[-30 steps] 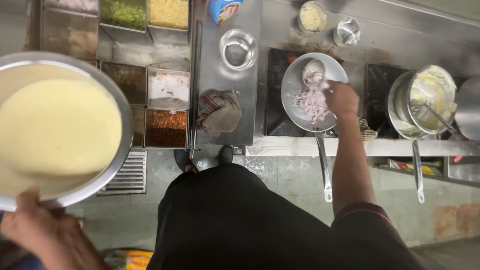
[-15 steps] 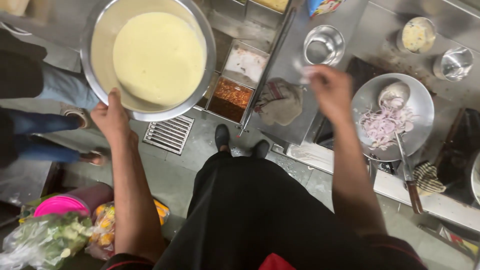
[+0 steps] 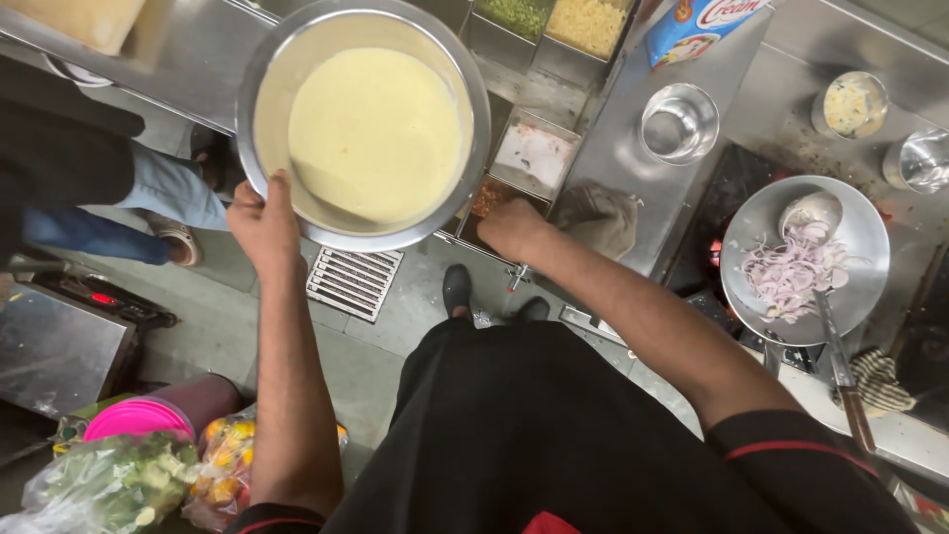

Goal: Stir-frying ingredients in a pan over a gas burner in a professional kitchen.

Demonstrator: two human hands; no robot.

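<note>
My left hand [image 3: 262, 222] grips the near rim of a large steel bowl [image 3: 255, 109] filled with pale yellow batter [image 3: 371, 133] and holds it up over the counter's ingredient trays. My right hand [image 3: 509, 227] is curled at the counter's front edge. It sits between the bowl's lower right rim and a crumpled brown cloth [image 3: 605, 220]. Whether it grips anything is hidden. To the right, a steel pan [image 3: 862, 232] with sliced onions [image 3: 791, 269] and a ladle [image 3: 811, 210] stands on the stove.
Metal trays [image 3: 534, 153] with red, green and yellow ingredients line the counter. A glass bowl [image 3: 677, 124], a small bowl [image 3: 850, 107] and a carton [image 3: 702, 25] stand further back. Another person's legs [image 3: 148, 188] are at left. A floor grate [image 3: 351, 282], pink bucket [image 3: 138, 420] and vegetable bags [image 3: 109, 485] lie below.
The view has swung left. My right hand left the ladle in the pan and came across to the counter edge beside the bowl. The bowl now sits higher and nearer the middle.
</note>
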